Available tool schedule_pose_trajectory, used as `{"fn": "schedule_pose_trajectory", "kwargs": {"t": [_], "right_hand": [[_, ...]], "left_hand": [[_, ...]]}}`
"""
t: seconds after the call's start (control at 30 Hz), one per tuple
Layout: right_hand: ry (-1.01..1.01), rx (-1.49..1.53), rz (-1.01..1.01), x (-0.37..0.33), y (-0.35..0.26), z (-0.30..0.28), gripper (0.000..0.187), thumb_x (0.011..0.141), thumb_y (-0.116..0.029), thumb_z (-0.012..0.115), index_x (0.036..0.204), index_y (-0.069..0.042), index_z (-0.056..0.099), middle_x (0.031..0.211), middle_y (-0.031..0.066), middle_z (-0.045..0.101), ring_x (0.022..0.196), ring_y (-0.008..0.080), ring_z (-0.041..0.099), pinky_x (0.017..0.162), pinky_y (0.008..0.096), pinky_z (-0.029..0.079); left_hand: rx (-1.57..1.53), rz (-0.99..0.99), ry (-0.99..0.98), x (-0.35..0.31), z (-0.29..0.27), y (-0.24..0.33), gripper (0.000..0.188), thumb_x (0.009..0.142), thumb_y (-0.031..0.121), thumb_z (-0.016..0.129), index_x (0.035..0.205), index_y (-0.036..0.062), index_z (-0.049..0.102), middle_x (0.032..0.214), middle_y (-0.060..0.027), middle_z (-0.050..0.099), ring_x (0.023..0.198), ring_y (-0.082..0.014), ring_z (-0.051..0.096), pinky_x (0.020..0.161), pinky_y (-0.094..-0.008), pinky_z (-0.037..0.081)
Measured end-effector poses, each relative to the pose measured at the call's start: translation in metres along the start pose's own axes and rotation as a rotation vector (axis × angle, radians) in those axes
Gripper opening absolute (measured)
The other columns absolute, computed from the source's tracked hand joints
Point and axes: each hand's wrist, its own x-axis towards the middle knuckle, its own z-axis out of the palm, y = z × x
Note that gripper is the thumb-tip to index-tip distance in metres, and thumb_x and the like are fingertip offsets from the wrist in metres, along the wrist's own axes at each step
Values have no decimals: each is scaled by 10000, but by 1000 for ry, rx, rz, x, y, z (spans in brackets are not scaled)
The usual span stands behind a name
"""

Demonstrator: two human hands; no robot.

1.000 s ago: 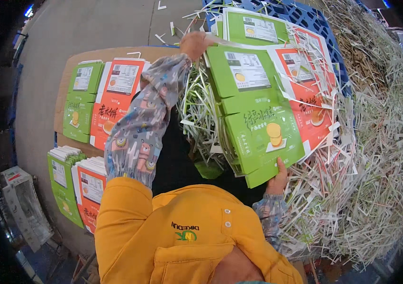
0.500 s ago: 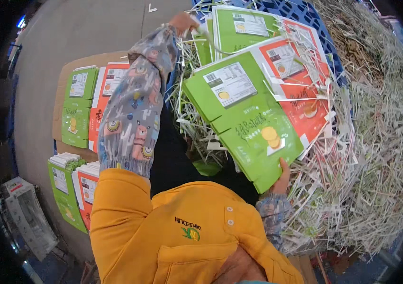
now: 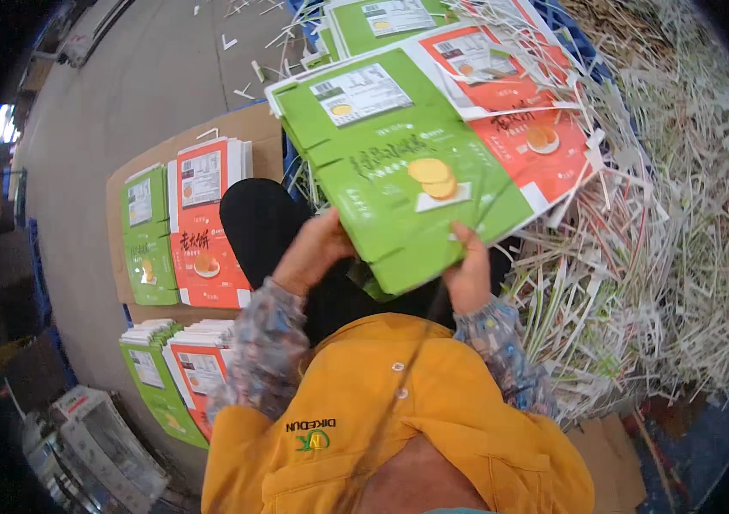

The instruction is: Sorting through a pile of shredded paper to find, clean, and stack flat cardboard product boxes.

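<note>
A stack of green printed carton blanks [image 3: 373,214] lies tilted in front of me, joined or laid edge to edge with red printed carton blanks [image 3: 523,184] on its right. My left hand [image 3: 317,253] grips the green stack at its near left edge, the fingers partly hidden behind it. At the near right corner, my right hand [image 3: 470,272] has its thumb on top of the green stack and the other fingers out of sight beneath. Thin paper trimmings [image 3: 583,171] lie across the red blanks.
On the left, more green blanks [image 3: 148,244] and red blanks [image 3: 203,231] stand in stacks on a cardboard sheet [image 3: 261,128]. A large heap of shredded paper strips [image 3: 681,257] fills the right side. Further blanks [image 3: 364,34] lie beyond the stack, over a blue pallet [image 3: 583,38].
My left hand has come back from the far left, where it held a pale strip, to the green stack's near edge. My right hand stays at the near corner; the view has shifted.
</note>
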Motion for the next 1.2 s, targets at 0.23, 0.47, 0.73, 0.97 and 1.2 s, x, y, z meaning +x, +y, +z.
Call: {"fn": "schedule_pose_trajectory", "kwargs": {"t": [0.23,0.47,0.73,0.97,1.2], "right_hand": [[-104,-155,235,-9,-2,-11,244,833,-184,478,1012,-19,488,940,132,560,879,232,557,738,344,473],[130,-239,-442,48,-90,-90,292,836,-267,513,1020,-42,481,936,104,536,788,193,534,718,320,448],[136,-165,-488,108,-121,-71,460,781,-154,547,1188,-34,369,1113,120,497,983,289,513,809,404,461],[-54,-774,-592,72,-116,-22,431,720,-45,602,1116,-1,439,1113,120,488,952,222,516,820,340,425],[-40,-258,-573,59,-102,-30,418,777,-142,559,1148,-16,414,1082,104,497,996,221,511,827,336,444]], "left_hand": [[-151,146,174,26,1,-38,360,744,-10,547,1094,-19,461,1025,-126,553,876,-237,568,748,-328,480],[-187,145,162,23,-6,-17,340,737,-21,553,1068,-31,477,986,-141,569,829,-255,588,720,-351,501],[-98,106,170,26,-31,0,340,757,26,554,1085,-8,470,997,-123,562,820,-230,582,707,-332,498],[431,293,169,4,11,41,254,753,48,558,992,-34,533,886,-77,597,727,-160,579,649,-275,476],[306,111,162,-17,1,94,307,748,68,548,1028,-51,505,928,-121,584,749,-201,593,640,-290,501]]}}
